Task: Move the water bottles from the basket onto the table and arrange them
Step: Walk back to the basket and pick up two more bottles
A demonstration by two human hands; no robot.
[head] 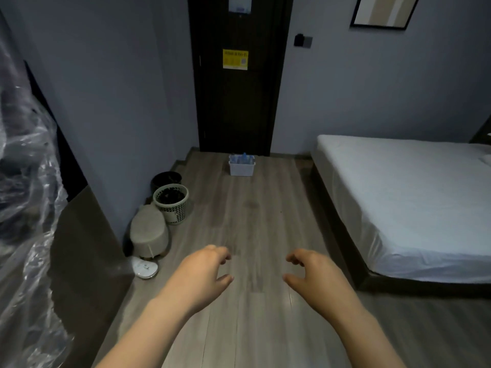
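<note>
At the far end of the floor [252, 221], just before the dark door [233, 102], stands the white basket [241, 170] with the bottles [243, 157] upright inside it; how many cannot be told from this far off. The left hand [204, 272] and right hand [310, 272] are both held out in front, well apart from the basket, fingers loosely curled and holding nothing. To the right lies a bed [411, 195]. No tabletop shows for certain; a dark surface [85, 248] at the left, beside plastic wrap [24, 155], may or may not be it. By my reading the task has hardly begun: no bottle is out, and reaching the basket, lifting each bottle out and arranging them are all left to do.
</note>
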